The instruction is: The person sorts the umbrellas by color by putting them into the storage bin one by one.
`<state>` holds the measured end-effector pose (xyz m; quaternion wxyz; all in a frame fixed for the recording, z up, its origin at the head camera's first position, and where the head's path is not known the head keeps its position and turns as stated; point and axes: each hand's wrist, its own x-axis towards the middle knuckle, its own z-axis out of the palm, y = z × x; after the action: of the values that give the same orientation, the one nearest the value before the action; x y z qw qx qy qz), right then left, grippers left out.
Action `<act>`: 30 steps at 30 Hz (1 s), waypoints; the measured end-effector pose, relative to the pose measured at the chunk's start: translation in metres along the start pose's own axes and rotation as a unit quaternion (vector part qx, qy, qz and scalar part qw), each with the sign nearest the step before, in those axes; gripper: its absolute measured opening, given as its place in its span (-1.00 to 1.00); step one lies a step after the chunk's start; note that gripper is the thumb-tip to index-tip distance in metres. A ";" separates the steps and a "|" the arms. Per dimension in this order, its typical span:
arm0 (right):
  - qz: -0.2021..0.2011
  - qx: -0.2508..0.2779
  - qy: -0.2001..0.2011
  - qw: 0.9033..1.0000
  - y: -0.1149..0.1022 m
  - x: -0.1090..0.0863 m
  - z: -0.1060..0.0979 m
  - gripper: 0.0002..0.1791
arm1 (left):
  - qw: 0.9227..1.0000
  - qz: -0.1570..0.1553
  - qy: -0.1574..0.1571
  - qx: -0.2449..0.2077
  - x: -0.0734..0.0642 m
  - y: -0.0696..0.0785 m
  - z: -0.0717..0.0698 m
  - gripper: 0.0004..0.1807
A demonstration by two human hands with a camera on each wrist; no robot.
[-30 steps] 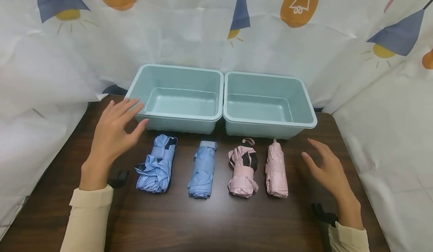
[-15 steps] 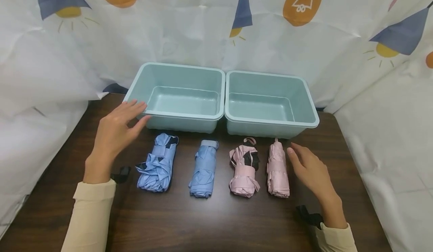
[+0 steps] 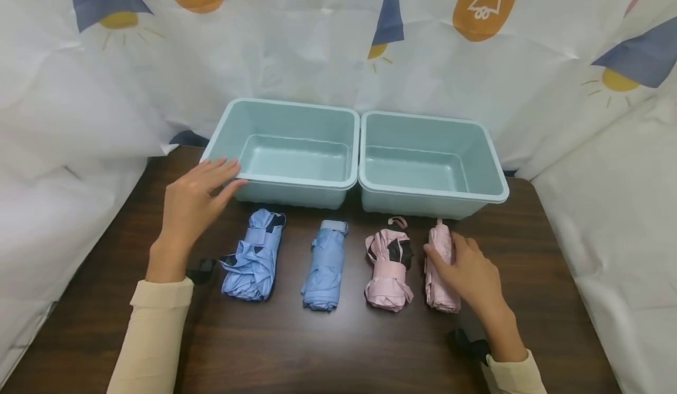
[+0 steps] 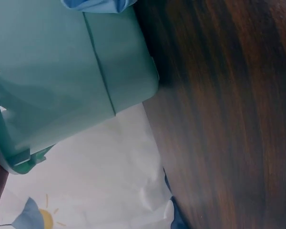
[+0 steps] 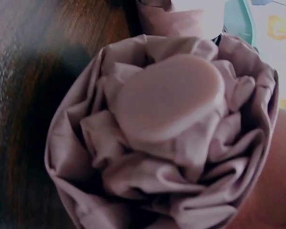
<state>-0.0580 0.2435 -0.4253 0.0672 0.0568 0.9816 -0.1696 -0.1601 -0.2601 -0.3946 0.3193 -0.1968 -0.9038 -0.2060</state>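
Observation:
My right hand (image 3: 476, 276) holds the rightmost pink folding umbrella (image 3: 439, 291), thumb across its left side and fingers along its right. The right wrist view looks onto that umbrella's round pink end cap (image 5: 171, 98) amid gathered fabric. My left hand (image 3: 187, 209) is at the front left corner of the left light-blue bin (image 3: 296, 180), fingertips right at the rim and fingers loosely extended. Beside the held umbrella lies another pink umbrella (image 3: 388, 270) with black showing. Two blue folding umbrellas lie further left, a crumpled one (image 3: 254, 264) and a neater one (image 3: 324, 264).
A second light-blue bin (image 3: 433, 191) stands against the right side of the left one, both with nothing inside. A white patterned sheet (image 3: 307, 47) hangs behind and at the sides. Everything rests on a dark wooden table (image 3: 328, 353).
My right hand has moved left from beside the rightmost pink umbrella onto it and taken hold. My left hand has come slightly down and right to the left bin's rim.

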 end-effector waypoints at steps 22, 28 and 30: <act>0.026 0.024 -0.064 0.997 0.004 0.006 0.003 0.18 | 0.999 -0.015 0.047 -0.002 0.000 0.002 0.010 -0.45; 0.024 0.035 -0.064 0.997 0.006 0.005 0.005 0.17 | 0.999 -0.023 0.048 0.000 -0.001 0.003 0.011 -0.45; 0.025 0.038 -0.067 0.997 0.006 0.005 0.005 0.18 | 0.999 -0.024 0.048 0.002 -0.002 0.003 0.011 -0.44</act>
<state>-0.0618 0.2479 -0.4326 0.1343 0.0721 0.9660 -0.2089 -0.1627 -0.2529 -0.4033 0.3572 -0.1642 -0.8925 -0.2211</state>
